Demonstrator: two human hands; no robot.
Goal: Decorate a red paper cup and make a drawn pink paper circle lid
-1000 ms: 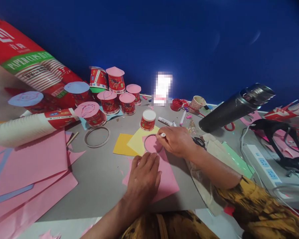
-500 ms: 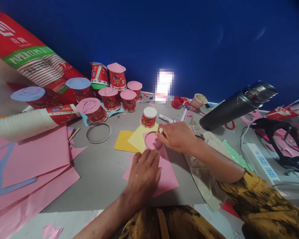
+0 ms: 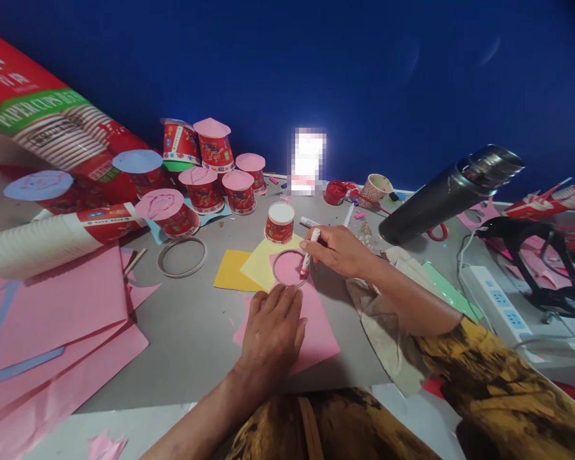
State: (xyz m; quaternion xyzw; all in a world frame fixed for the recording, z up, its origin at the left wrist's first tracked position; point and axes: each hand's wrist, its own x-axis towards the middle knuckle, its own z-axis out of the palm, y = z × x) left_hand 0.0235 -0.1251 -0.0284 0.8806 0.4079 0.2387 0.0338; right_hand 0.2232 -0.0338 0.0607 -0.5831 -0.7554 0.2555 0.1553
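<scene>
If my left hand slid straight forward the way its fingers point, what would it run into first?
Most likely the ring on the pink paper: its near edge sits right ahead of your left hand. It may already be touching; this view leaves that unclear.

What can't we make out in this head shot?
- Head: part of the pink sheet, covered by the left hand.
- Head: any lettering on the marker in the right hand, too small.
- Head: one end of the cup package, cut by the left edge.
- Head: the bright shape, pixelated.
</scene>
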